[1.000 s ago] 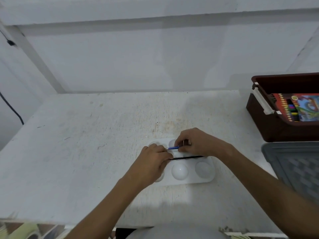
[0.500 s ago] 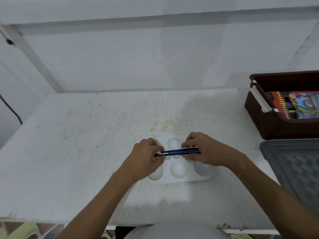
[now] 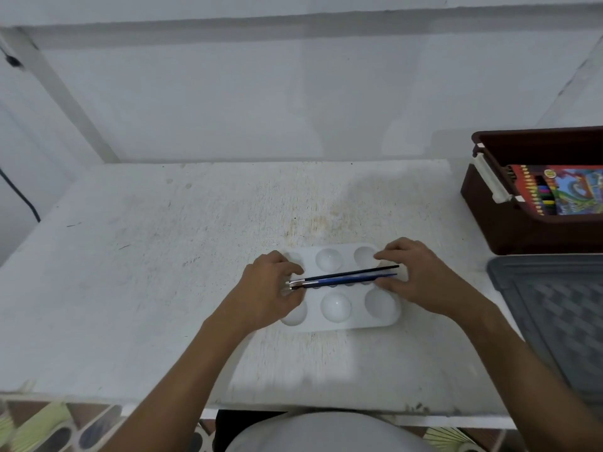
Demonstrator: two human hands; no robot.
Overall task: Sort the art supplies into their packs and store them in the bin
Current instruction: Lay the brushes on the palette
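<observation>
Both hands forward, side by side: left hand (image 3: 267, 288) fingers curled, pinching; right hand (image 3: 414, 275) likewise.

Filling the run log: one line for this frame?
left hand: holds brushes | right hand: steadies ends | over palette | bin: crayon pack inside
</observation>
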